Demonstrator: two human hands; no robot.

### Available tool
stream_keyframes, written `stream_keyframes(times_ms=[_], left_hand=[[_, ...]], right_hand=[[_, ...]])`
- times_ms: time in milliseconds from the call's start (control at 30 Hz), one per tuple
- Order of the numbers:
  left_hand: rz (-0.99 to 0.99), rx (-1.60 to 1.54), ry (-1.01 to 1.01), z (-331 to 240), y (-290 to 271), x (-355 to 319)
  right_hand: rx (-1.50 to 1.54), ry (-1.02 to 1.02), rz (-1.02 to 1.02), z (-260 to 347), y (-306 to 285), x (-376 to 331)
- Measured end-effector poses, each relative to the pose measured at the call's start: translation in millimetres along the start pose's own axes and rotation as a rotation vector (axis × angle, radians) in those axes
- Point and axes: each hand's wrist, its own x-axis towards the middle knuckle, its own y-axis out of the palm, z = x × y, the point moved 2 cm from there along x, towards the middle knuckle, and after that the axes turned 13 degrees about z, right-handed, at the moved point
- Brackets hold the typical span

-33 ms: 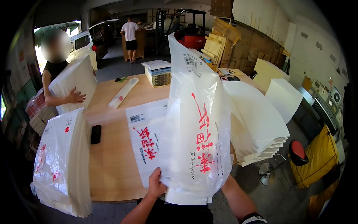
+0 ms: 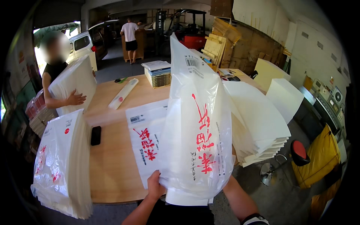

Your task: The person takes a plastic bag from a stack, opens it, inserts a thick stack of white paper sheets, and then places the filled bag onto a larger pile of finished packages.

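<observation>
Before me stands a clear plastic bag (image 2: 198, 123) printed with red brush characters and a barcode, with white paper sheets (image 2: 185, 199) inside that poke out at its lower end. My left hand (image 2: 155, 184) is closed on the bag's lower left edge, thumb on top. My right forearm (image 2: 240, 197) reaches up behind the bag's lower right side; the plastic hides the right hand and its fingers. Flat on the table beside the held bag lies another printed plastic bag (image 2: 146, 150), partly covered by it.
Bagged paper stacks (image 2: 60, 161) and a black phone (image 2: 96, 135) sit left on the wooden table (image 2: 112, 165). Loose white paper (image 2: 258, 112) overhangs the right edge, near a stool (image 2: 300, 153). Across the left corner, a person's hand (image 2: 76, 98) rests against a tall paper stack (image 2: 73, 80).
</observation>
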Motion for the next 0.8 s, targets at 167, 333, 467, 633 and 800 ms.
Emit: stream_keyframes(times_ms=[167,333,467,633,800], left_hand=[[0.078,0.437,0.062,-24,3,-58],[-0.019,0.273,-0.119,-26,4,-54],[0.021,0.246,-0.244,-14,0,-54],[-0.063,-0.373,-0.471,42,9,-77],[-0.007,-0.156,-0.203,45,7,-72]], right_hand=[[0.012,0.018,0.040,-2,0,26],[-0.107,0.070,0.006,-10,-23,40],[-0.120,0.204,-0.047,-19,-8,29],[0.242,0.238,0.092,-36,7,6],[-0.046,0.091,0.215,22,45,-13]])
